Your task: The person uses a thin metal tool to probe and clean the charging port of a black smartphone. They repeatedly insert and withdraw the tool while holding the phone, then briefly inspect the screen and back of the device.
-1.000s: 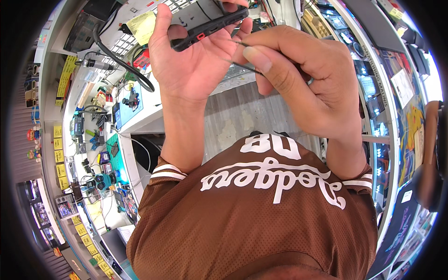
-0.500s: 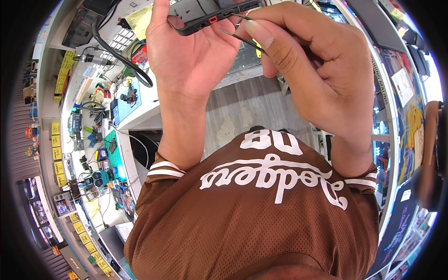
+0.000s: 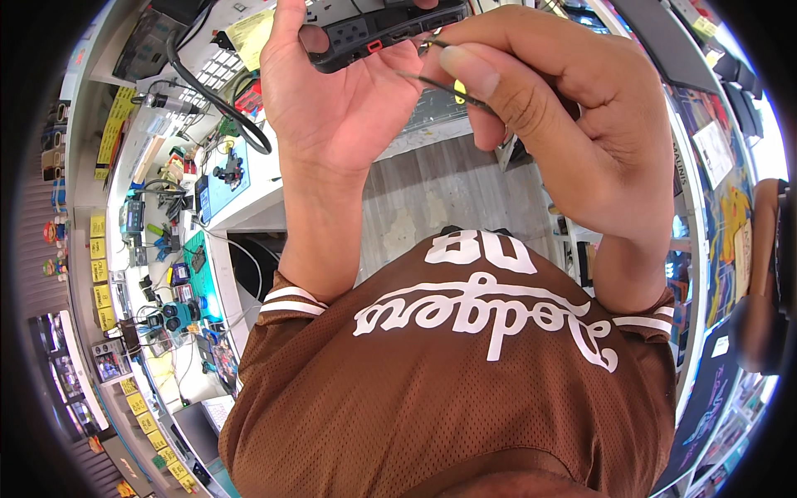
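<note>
My left hand (image 3: pixel 336 116) grips a black phone (image 3: pixel 357 41) at the upper edge, with its palm turned up and the thumb at the phone's left side. A shiny dark face and a small red-framed spot on the phone's side edge show; its far part is cut off by the picture's edge. In my right hand (image 3: pixel 573 116) are dark, thin tweezers (image 3: pixel 455 89), pinched between thumb and forefinger. The tweezer arms are spread. One tip is close to the phone's side edge, the other over my left palm; whether either touches cannot be made out.
Left of me a white workbench (image 3: pixel 257 195) carries cables, small tools, a blue mat (image 3: pixel 224 187) and a teal microscope (image 3: pixel 178 315). A thick black cable (image 3: pixel 212 104) loops near my left wrist. Shelves with yellow labels (image 3: pixel 100 249) line the left side. A blurred arm (image 3: pixel 760 274) shows at far right.
The phone has tilted, showing more of its dark face and reflections. My right hand and the tweezers have shifted slightly right and down.
</note>
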Motion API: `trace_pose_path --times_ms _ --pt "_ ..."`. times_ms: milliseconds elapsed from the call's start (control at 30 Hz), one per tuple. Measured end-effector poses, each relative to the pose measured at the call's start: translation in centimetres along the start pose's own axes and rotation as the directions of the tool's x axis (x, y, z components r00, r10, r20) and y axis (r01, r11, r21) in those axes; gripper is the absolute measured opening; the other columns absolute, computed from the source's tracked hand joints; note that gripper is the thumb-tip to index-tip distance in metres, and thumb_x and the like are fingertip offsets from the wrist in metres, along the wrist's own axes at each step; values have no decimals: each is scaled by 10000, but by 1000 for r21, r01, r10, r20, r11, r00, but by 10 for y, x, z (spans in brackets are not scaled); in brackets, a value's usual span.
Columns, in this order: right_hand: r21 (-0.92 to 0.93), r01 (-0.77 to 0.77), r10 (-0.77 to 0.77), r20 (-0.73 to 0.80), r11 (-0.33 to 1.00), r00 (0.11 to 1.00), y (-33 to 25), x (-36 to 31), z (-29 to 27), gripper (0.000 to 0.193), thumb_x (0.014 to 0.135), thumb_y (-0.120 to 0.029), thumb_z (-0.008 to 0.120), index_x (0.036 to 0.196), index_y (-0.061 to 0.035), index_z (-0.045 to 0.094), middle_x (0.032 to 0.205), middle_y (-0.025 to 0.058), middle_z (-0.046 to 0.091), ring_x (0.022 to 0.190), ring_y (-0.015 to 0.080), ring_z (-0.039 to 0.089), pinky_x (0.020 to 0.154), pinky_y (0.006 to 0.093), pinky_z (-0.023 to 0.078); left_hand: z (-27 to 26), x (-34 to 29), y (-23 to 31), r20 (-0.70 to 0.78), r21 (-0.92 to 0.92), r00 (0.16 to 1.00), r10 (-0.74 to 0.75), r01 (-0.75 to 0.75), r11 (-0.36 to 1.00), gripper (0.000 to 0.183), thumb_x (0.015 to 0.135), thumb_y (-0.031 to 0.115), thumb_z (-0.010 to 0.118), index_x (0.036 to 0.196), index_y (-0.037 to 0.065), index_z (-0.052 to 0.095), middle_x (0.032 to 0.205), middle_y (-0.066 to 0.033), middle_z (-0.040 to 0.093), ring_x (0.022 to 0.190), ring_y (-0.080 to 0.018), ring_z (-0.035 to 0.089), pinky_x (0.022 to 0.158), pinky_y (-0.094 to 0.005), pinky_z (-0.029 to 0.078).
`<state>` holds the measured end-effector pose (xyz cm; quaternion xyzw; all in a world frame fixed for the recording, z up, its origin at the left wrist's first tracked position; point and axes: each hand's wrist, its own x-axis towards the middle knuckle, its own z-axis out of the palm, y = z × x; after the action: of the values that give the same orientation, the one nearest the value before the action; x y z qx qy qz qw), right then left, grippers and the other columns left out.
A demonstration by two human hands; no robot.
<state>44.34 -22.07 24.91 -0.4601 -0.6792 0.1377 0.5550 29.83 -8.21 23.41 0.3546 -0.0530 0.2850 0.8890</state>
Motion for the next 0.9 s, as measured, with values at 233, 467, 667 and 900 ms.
trace_pose_path --times_ms 233,467,667,900 --pt "-122 -100 100 -9 987 995 -26 6 -2 131 989 -89 652 990 12 735 582 73 636 432 117 560 413 276 409 3 -2 -1 -33 -8 999 17 -17 1000 698 1097 549 314 1235 -89 562 1150 -257 634 1070 -372 648 956 -491 534" --pt "-56 -31 28 -53 998 998 -3 -10 11 175 1031 -79 627 1104 28 744 746 30 678 616 50 597 529 204 410 4 -2 -2 -42 67 998 39 -36 997 682 1106 526 306 1247 -91 561 1104 -235 661 1058 -357 661 962 -479 540" --pt "111 -109 108 20 988 994 -2 -12 16 199 1045 -99 603 1094 33 744 724 32 662 600 51 580 534 211 415 2 -5 -2 -91 39 993 80 -77 996 692 1111 523 304 1294 -106 528 1092 -204 676 1058 -350 666 956 -468 549" --pt "92 -172 170 23 981 985 1 -16 11 205 1053 -104 590 1058 41 736 739 27 667 600 57 587 539 216 421 3 -2 -1 -86 -40 994 74 -77 996 690 1105 532 331 1348 -97 477 1100 -198 674 1070 -357 657 974 -476 542"
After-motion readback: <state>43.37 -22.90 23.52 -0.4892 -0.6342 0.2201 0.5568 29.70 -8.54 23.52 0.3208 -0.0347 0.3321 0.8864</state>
